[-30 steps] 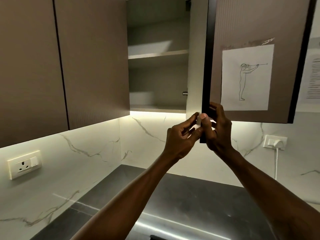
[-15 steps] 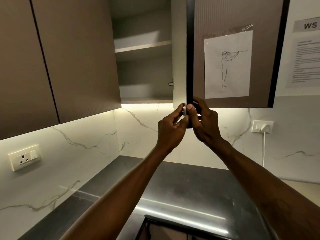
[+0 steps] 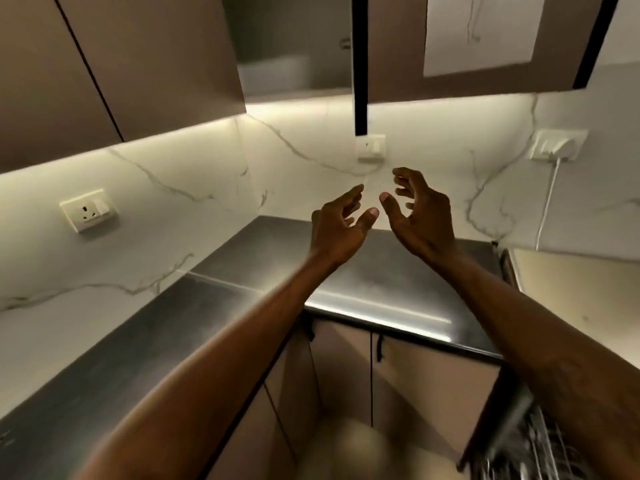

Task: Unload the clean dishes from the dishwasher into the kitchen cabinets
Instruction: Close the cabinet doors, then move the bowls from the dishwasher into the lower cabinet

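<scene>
With left hand [image 3: 337, 233] and right hand [image 3: 420, 220] empty, fingers loosely spread, over the countertop's [image 3: 381, 282] rear edge, any dish raised from the blurred dishwasher rack [image 3: 540, 448] below its front right corner may strike the projecting cabinet door [image 3: 394, 46].

Glossy steel countertop [image 3: 381, 282], marble backsplash [image 3: 173, 188]

Hands can pass between the countertop [image 3: 381, 271] and the jutting open cabinet door [image 3: 360, 64]; seemingly a dishwasher rack [image 3: 540, 452] blocks lower right.
</scene>
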The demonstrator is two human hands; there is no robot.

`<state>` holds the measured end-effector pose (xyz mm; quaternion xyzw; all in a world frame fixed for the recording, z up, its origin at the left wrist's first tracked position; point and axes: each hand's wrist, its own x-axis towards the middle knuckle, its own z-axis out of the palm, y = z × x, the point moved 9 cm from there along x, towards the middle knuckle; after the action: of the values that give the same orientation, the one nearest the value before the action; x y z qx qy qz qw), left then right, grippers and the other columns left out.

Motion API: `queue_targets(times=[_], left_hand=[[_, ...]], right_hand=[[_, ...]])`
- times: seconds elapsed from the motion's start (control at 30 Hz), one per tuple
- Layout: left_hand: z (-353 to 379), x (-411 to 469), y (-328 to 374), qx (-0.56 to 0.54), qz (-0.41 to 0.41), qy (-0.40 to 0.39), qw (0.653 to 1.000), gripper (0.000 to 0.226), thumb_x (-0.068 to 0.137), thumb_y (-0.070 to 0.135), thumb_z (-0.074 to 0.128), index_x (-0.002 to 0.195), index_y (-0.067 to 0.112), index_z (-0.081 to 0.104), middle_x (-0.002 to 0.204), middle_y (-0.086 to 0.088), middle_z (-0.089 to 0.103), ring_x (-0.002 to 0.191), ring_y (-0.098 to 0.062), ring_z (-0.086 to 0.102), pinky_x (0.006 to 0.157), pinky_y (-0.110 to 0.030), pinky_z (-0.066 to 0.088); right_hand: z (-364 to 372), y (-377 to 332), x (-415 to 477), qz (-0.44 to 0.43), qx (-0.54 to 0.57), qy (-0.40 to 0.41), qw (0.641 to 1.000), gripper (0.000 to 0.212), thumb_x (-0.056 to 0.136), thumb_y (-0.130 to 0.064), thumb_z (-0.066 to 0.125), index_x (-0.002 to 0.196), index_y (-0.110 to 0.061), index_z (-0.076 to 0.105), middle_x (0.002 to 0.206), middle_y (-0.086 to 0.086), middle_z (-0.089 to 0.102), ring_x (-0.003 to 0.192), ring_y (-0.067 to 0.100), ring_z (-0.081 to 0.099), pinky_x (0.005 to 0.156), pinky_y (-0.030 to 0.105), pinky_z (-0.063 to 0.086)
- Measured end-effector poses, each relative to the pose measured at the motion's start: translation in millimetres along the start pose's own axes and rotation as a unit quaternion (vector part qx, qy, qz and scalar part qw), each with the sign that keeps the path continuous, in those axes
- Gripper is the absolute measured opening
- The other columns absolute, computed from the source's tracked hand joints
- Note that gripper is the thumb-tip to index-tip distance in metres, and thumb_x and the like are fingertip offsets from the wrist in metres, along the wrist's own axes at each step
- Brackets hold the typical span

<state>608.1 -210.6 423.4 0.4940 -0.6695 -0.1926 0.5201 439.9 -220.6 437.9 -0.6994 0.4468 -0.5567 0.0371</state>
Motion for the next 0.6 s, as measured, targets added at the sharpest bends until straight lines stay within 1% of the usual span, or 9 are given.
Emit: queue_targets(times=[0.03,0.1,0.17,0.23,0.3,0.37,0.4,0.5,0.6], left_hand=[[4.8,-10.2,-7.8,0.030,-0.009,-0.014,0.999,0.061,0.089,0.034,0.075,0.145,0.022,0.054,0.138,0.001,0.062,0.123,-0.005,0.060,0.086,0.000,0.042],[16.6,-31.3,-24.2,0.094,-0.022,-0.053,0.994,0.063,0.087,0.044,0.073,0.144,0.027,0.054,0.136,0.003,0.064,0.120,-0.004,0.061,0.098,-0.016,0.048],[27.4,-51.8,-38.7,0.153,-0.032,-0.088,0.984,0.065,0.084,0.052,0.071,0.143,0.029,0.055,0.135,0.002,0.065,0.120,-0.008,0.063,0.103,-0.030,0.051],[41.1,-74.8,-51.7,0.199,-0.038,-0.130,0.971,0.064,0.086,0.048,0.071,0.144,0.026,0.055,0.137,-0.003,0.064,0.124,-0.016,0.061,0.107,-0.033,0.047],[55.1,-100.8,-64.4,0.225,-0.047,-0.176,0.957,0.066,0.087,0.043,0.072,0.146,0.022,0.052,0.141,-0.006,0.060,0.129,-0.022,0.057,0.110,-0.034,0.042],[68.8,-130.6,-76.9,0.230,-0.064,-0.221,0.946,0.070,0.087,0.041,0.073,0.148,0.019,0.049,0.144,-0.007,0.057,0.131,-0.023,0.055,0.111,-0.033,0.040],[75.4,-145.8,-83.8,0.227,-0.075,-0.238,0.942,0.071,0.086,0.040,0.074,0.148,0.019,0.048,0.145,-0.007,0.056,0.133,-0.024,0.054,0.111,-0.032,0.039],[97.6,-194.7,-99.1,0.226,-0.099,-0.287,0.926,0.074,0.084,0.040,0.074,0.149,0.017,0.047,0.144,-0.008,0.056,0.137,-0.026,0.049,0.113,-0.035,0.038],[123.5,-242.4,-110.5,0.237,-0.103,-0.356,0.898,0.077,0.086,0.041,0.071,0.152,0.016,0.041,0.149,-0.011,0.051,0.141,-0.032,0.041,0.116,-0.043,0.035]], right_hand=[[0.4,7.3,-15.8,0.012,-0.012,-0.013,1.000,0.053,0.095,-0.043,0.062,0.140,-0.021,0.047,0.135,0.001,0.063,0.115,0.016,0.065,0.091,0.043,0.057],[0.3,22.0,-49.0,0.041,-0.029,-0.038,0.998,0.052,0.092,-0.042,0.064,0.139,-0.025,0.046,0.134,-0.002,0.063,0.114,0.015,0.065,0.090,0.044,0.056],[-2.7,34.0,-81.2,0.077,-0.046,-0.057,0.994,0.052,0.089,-0.044,0.065,0.135,-0.031,0.046,0.129,-0.002,0.065,0.112,0.017,0.066,0.090,0.044,0.056],[-6.8,44.6,-115.4,0.112,-0.066,-0.079,0.988,0.053,0.087,-0.044,0.067,0.135,-0.032,0.046,0.125,0.002,0.067,0.110,0.020,0.067,0.090,0.043,0.056],[-10.9,53.1,-152.4,0.134,-0.094,-0.107,0.981,0.056,0.087,-0.040,0.069,0.138,-0.028,0.047,0.125,0.006,0.067,0.111,0.022,0.066,0.091,0.039,0.055],[-17.3,59.8,-191.5,0.156,-0.136,-0.135,0.969,0.059,0.087,-0.041,0.069,0.140,-0.027,0.048,0.128,0.005,0.066,0.114,0.023,0.064,0.092,0.036,0.053],[-19.6,63.6,-210.9,0.168,-0.153,-0.151,0.962,0.061,0.086,-0.043,0.069,0.141,-0.027,0.048,0.130,0.005,0.065,0.116,0.023,0.063,0.094,0.036,0.053],[-24.4,81.8,-271.6,0.226,-0.191,-0.220,0.930,0.065,0.086,-0.049,0.066,0.143,-0.026,0.045,0.137,0.006,0.060,0.122,0.027,0.059,0.097,0.040,0.051],[-30.6,97.8,-333.1,0.278,-0.208,-0.290,0.892,0.073,0.088,-0.052,0.065,0.150,-0.026,0.037,0.146,0.007,0.052,0.129,0.029,0.053,0.101,0.041,0.046]])
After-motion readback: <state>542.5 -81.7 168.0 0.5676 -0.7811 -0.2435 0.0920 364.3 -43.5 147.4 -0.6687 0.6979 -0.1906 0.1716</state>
